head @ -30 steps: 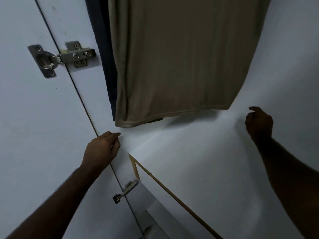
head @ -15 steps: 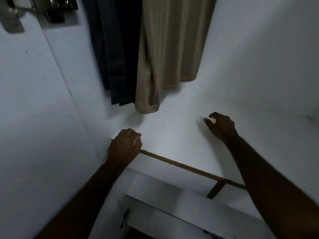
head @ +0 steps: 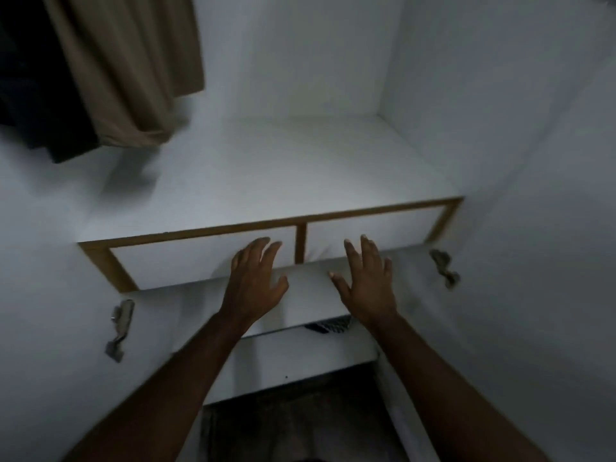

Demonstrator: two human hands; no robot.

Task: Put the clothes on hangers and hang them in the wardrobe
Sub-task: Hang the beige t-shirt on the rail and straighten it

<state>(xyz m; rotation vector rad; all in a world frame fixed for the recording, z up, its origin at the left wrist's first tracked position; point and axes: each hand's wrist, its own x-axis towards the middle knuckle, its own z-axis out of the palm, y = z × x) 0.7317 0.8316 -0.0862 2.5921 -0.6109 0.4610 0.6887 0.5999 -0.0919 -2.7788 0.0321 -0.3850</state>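
Wardrobe (head: 300, 55) interior is filling the view, its white shelf (head: 283, 175) running across the middle above two wood-framed drawer fronts (head: 186, 261), with metal hinges (head: 118, 325) showing on the side panels at lower left and right. Clothes are hanging at upper left: a tan garment (head: 133, 71) draping just above the shelf, touching a dark garment (head: 36, 95) on its left. Left hand (head: 253, 285) and right hand (head: 366, 285) are reaching side by side in front of the drawers, fingers straight and spread apart, gripping nothing, with a small striped item (head: 328, 326) peeking out just beneath them.
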